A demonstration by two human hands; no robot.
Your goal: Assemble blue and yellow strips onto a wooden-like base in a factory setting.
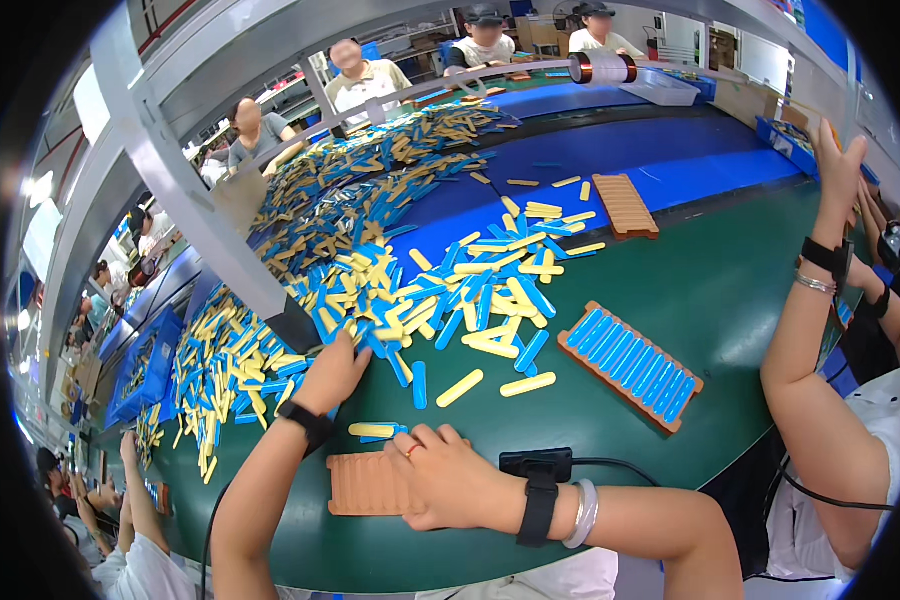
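Observation:
In the head view, my left hand (pixel 335 373) reaches into the near edge of a big heap of flat, round-ended strips (pixel 485 285), blue and yellow. Its fingers curl in around blue strips (pixel 365 335); the fingertips are partly hidden. My right hand (pixel 448 478) lies over the right part of an orange-brown slotted tray (pixel 365 485), fingers bent over its far edge. The grooves I can see in that tray hold nothing; the rest is under my hand. Just beyond it lie a yellow strip (pixel 372 430) and a blue one, close to my right fingertips.
A similar tray filled with blue strips (pixel 630 365) lies to the right, another tray (pixel 625 206) farther back. A grey metal post (pixel 205 215) slants down into the heap. Co-workers sit around the table; one's arm (pixel 815 290) rises at right. A cable (pixel 610 463) runs beside my right wrist.

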